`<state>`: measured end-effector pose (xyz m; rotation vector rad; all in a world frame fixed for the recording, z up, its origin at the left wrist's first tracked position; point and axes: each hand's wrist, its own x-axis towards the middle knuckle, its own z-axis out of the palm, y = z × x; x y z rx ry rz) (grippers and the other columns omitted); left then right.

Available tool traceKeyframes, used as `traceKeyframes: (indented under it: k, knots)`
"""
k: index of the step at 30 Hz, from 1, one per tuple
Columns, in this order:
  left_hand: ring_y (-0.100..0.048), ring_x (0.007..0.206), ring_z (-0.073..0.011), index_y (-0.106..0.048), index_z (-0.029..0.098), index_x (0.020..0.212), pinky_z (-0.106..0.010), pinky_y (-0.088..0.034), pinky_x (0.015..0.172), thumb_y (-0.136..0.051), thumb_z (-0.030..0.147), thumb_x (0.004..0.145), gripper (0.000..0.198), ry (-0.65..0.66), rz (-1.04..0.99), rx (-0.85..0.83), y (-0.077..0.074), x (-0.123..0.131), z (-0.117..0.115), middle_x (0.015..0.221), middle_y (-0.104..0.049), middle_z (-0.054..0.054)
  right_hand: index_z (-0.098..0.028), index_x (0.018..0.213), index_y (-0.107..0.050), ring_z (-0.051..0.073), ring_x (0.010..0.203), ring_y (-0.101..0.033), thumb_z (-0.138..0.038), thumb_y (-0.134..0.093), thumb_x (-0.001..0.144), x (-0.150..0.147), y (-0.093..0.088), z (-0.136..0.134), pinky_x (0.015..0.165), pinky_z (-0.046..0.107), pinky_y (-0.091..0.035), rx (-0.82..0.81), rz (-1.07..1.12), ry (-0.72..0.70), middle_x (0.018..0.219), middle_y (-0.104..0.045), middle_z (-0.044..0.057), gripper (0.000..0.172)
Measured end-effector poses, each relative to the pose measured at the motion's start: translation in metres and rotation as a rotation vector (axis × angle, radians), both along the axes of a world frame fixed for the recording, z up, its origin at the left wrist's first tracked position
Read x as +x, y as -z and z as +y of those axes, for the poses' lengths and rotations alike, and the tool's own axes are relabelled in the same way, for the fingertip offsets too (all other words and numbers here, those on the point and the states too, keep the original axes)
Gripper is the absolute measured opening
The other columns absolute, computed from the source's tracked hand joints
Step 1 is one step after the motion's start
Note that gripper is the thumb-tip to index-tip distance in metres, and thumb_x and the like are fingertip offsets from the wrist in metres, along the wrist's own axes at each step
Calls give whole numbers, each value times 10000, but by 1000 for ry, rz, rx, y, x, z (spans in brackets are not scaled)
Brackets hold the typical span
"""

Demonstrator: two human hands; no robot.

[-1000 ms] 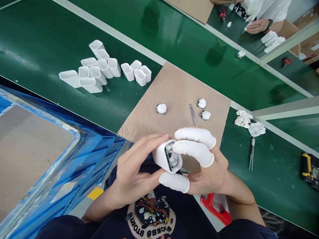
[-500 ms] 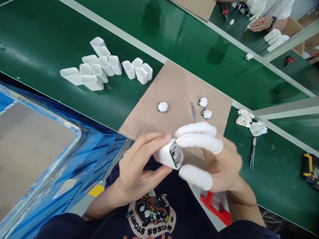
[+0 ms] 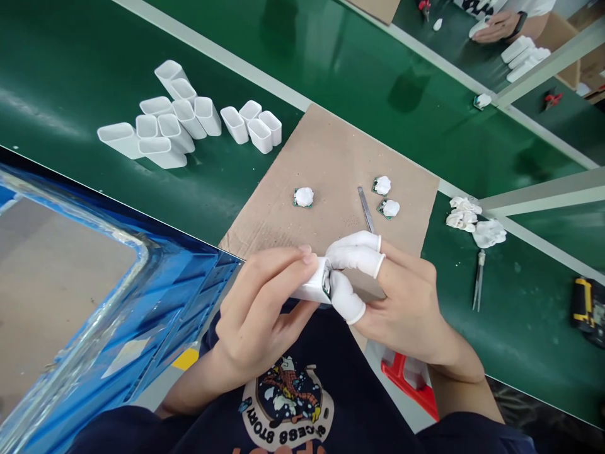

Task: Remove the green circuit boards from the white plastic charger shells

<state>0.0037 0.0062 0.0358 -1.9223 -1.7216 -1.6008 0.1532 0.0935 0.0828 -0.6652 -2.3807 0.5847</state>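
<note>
Head view: the white casing (image 3: 314, 287) sits clasped in the left hand (image 3: 258, 299), apparently to steady its mouth (image 3: 326, 280) for the right hand (image 3: 401, 296), whose covered fingertips (image 3: 348, 299) meet there, any pinch hidden; beyond the grip lie tweezers (image 3: 365, 209), presumably for easy reach.

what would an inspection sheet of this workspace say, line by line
surface: green tabletop, brown cardboard sheet on it
work items: held white plastic casing, green board edge inside; open white casings at left; three white-topped green circuit boards on the cardboard
clutter: grey metal tweezers, crumpled white scraps
hands: left hand grips the held casing; right hand's white-covered fingers at its open end
cables: nothing seen
surroundings: blue ribbed crate, co-worker's hand
</note>
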Motion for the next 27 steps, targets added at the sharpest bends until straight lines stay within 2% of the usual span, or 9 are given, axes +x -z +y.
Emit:
traceKeyframes:
  k: [11, 19, 24, 27]
  knots:
    - [-733, 961, -196, -662, 129, 1150, -277, -628, 831, -787, 66, 791, 385, -9, 33, -13, -1, 2, -2, 1069, -756, -79, -197, 859, -659, 111, 736, -691, -84, -616, 889, 7, -4, 6, 671, 207, -572, -39, -27, -28, 818, -714, 7, 125]
    - [-737, 988, -218, -669, 125, 1185, -306, -627, 869, -769, 11, 780, 433, 43, 22, -24, 7, 2, 2, 1094, -760, -95, -181, 849, -681, 139, 749, -689, -85, -571, 883, 5, -7, 11, 674, 252, -550, -241, -163, -47, 836, -728, 9, 149]
    - [-734, 989, -219, -660, 147, 1214, -313, -626, 854, -767, 76, 818, 416, 53, 18, -37, 7, 1, 2, 1110, -761, -89, -181, 830, -676, 150, 751, -699, -86, -566, 869, 6, -4, 11, 684, 269, -573, -178, -126, -34, 861, -738, 24, 151]
    - [-736, 977, -211, -665, 147, 1207, -296, -629, 838, -773, 52, 801, 430, 48, 27, -24, 8, 2, 3, 1109, -761, -82, -180, 879, -693, 151, 765, -710, -97, -590, 869, 7, -2, 11, 687, 267, -580, -107, -127, -13, 891, -749, 31, 132]
